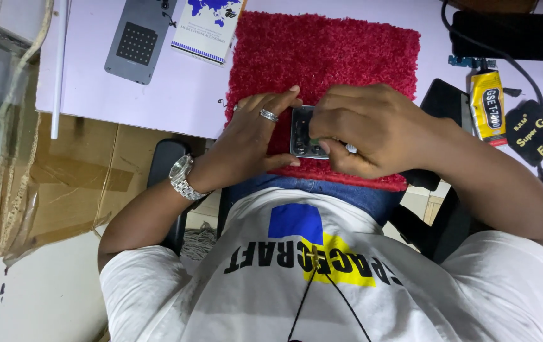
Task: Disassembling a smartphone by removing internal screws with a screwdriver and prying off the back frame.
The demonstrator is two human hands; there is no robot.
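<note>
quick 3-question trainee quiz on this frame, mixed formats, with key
1. True or false: both hands rest on the small grey device lying on the red mat.
2. Which hand wears the ring? A) left hand B) right hand C) neither
3. Fill in: the yellow glue tube lies to the ___ of the mat in the head view.

Key
1. True; both hands touch it, though their grip hides much of it.
2. A; a silver ring, with a metal watch on the same wrist.
3. Right.
</note>
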